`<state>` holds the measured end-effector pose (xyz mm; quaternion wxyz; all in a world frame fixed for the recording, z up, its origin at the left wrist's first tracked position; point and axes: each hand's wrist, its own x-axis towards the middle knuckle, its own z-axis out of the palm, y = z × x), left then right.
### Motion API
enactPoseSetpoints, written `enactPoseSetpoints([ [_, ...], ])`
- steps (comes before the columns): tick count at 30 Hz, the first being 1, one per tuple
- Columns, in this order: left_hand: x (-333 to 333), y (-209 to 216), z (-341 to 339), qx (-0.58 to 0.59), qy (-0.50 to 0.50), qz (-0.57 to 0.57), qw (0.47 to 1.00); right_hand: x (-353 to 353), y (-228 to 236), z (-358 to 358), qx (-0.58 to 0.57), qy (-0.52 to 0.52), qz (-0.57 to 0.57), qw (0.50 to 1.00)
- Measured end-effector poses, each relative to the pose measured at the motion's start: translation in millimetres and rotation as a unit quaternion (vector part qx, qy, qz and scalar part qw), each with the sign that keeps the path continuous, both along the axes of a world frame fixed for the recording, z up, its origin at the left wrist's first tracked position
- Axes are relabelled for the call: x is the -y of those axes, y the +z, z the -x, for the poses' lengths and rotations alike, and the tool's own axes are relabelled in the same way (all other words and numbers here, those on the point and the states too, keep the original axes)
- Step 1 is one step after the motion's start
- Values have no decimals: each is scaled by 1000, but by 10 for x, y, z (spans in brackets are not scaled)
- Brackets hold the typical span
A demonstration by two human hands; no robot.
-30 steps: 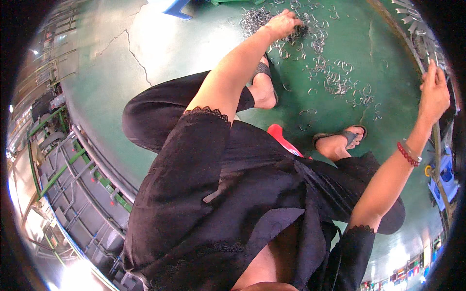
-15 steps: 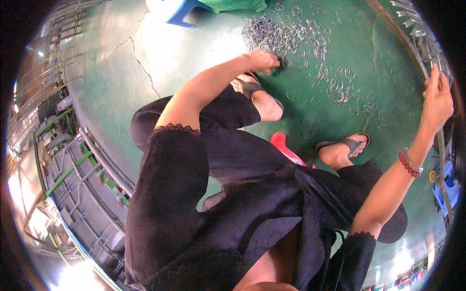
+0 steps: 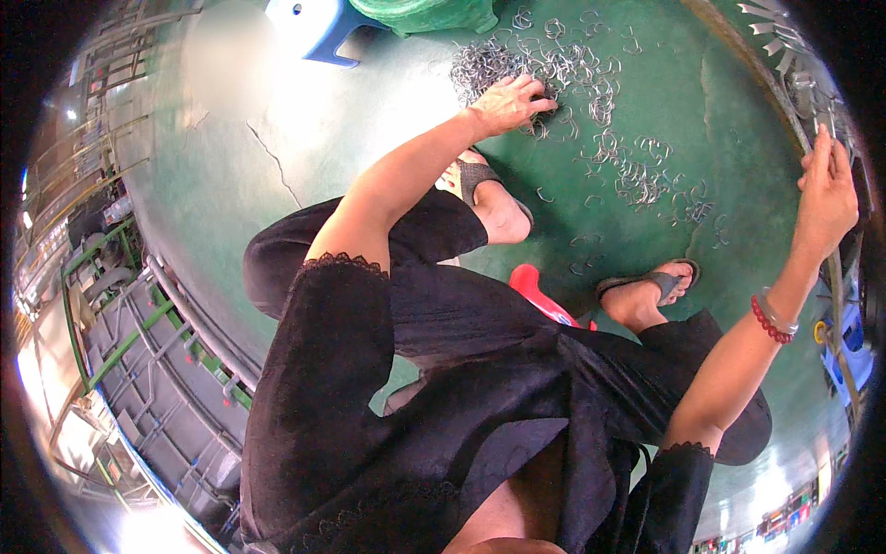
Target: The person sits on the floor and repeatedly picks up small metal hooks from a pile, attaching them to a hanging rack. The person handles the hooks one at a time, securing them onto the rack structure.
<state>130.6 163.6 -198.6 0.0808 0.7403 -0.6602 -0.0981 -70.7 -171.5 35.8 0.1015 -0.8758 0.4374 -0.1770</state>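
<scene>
Silvery C-shaped clips (image 3: 489, 66) lie under the left hand (image 3: 508, 104), the right hand (image 3: 826, 196) rightward of them; I cannot tell either grip

Curved clips (image 3: 639, 180): looked like bare metal, smooth and silvery, with bright glints.
Floor (image 3: 369, 138): was smooth and glossy, throwing back white glare, with a cracked coating.
Blue stool (image 3: 325, 37): seemed smooth, shiny plastic.
Red piece (image 3: 535, 291): looked like glossy plastic.
Black clothing (image 3: 323, 388): was matt cloth, edged in openwork lace (image 3: 346, 264).
Sandal strap (image 3: 481, 173): appeared matt and rough-textured.
Bead bracelet (image 3: 769, 326): looked smooth.
</scene>
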Motion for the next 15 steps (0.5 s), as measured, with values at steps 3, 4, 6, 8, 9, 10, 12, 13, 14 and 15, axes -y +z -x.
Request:
enactPoseSetpoints([
  [3, 18, -93, -46, 30, 10, -27, 999, -57, 15, -20, 35, 17, 2, 999],
  [4, 16, -105, -77, 42, 15, -53, 998, -54, 12, -26, 28, 1, 11, 1000],
  [6, 54, -129, -153, 61, 38, -65, 995, -5, -1, 7, 26, 4, 0, 1000],
  [8, 42, -99, -213, 79, 89, -51, 992, 12, -5, 5, 25, 9, -4, 1000],
  [9, 75, -58, -237, 86, 111, -42, 989, 21, -5, 3, 23, 8, -1, 1000],
  [10, 101, -78, -263, 90, 107, -23, 990, 30, -3, 10, 21, 6, 1, 1000],
  [12, 163, -19, -229, 85, 108, -28, 990, 40, 1, 31, 7, 0, -4, 1000],
  [13, 187, 14, -212, 84, 109, -31, 990, 41, 0, 32, 2, -2, -7, 1000],
  [14, 214, 14, -200, 90, 106, 1, 990, 38, -2, 31, 10, 0, -9, 1000],
  [15, 236, -12, -166, 70, 95, 13, 993, 28, -5, 31, 17, 4, -9, 1000],
])
